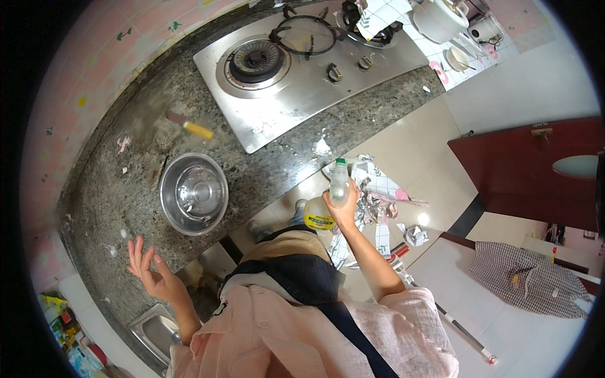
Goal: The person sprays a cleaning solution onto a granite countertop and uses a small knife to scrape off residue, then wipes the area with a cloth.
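My right hand (344, 208) is closed around the upper part of a clear plastic bottle (340, 176) with a green cap and a yellow label. I hold the bottle in front of the counter, over the floor. Raised above the speckled stone countertop (246, 179), my left hand (150, 271) is empty with its fingers apart. Between the two hands a stainless steel bowl (166, 193) stands near the counter's front edge. It seems to have a little clear liquid at its bottom. Beyond the bowl lies a yellow-handled scraper or knife (197, 130).
The gas stove (293, 99) has a pan support (307, 52) lying off its left burner. Crumpled patterned foil sheets (378, 189) litter the floor on the right, beside a pole (453, 321). A sink (153, 328) is at the lower left. A white pot (437, 21) stands beyond the stove.
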`<state>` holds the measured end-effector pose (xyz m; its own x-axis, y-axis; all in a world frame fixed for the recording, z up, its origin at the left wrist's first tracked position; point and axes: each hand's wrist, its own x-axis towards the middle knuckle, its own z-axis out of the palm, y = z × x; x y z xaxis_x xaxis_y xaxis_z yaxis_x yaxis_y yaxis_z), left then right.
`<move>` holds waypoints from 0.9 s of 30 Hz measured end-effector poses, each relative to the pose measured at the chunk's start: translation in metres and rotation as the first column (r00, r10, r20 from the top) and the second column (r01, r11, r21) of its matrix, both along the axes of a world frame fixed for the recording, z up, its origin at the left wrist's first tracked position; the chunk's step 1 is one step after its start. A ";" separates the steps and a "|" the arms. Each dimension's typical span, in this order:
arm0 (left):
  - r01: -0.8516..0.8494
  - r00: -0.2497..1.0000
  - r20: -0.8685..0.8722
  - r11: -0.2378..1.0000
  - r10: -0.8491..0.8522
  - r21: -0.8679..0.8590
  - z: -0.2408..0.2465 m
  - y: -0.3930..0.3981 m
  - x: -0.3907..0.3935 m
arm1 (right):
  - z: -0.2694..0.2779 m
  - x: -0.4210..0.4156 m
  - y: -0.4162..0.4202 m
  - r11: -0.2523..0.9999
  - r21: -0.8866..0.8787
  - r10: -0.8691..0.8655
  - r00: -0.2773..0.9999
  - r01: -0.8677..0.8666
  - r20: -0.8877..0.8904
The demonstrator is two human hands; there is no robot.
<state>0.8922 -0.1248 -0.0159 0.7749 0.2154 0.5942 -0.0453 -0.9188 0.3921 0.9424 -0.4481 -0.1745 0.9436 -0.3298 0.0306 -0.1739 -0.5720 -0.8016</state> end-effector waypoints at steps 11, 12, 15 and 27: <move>0.020 0.999 -0.026 0.999 -0.020 -0.027 0.017 -0.092 0.026 | 0.019 0.036 -0.025 0.818 -0.089 0.528 0.804 -0.568 -0.273; 0.004 0.999 -0.035 1.000 -0.005 -0.016 0.016 -0.096 0.026 | 0.013 0.036 -0.026 0.774 -0.088 0.570 0.750 -0.627 -0.335; -0.020 0.999 -0.036 1.000 0.020 -0.023 0.015 -0.108 0.028 | 0.005 0.024 -0.029 0.770 -0.055 0.625 0.769 -0.635 -0.133; 0.045 0.998 -0.032 0.999 -0.046 -0.027 0.014 -0.138 0.039 | -0.013 0.042 -0.098 1.000 -0.024 -0.003 0.997 0.001 -0.075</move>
<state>0.9311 -0.2630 -0.0022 0.8030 0.1948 0.5633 -0.0734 -0.9056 0.4178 0.9848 -0.5458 -0.1880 0.9428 -0.3317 -0.0322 -0.2342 -0.5906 -0.7722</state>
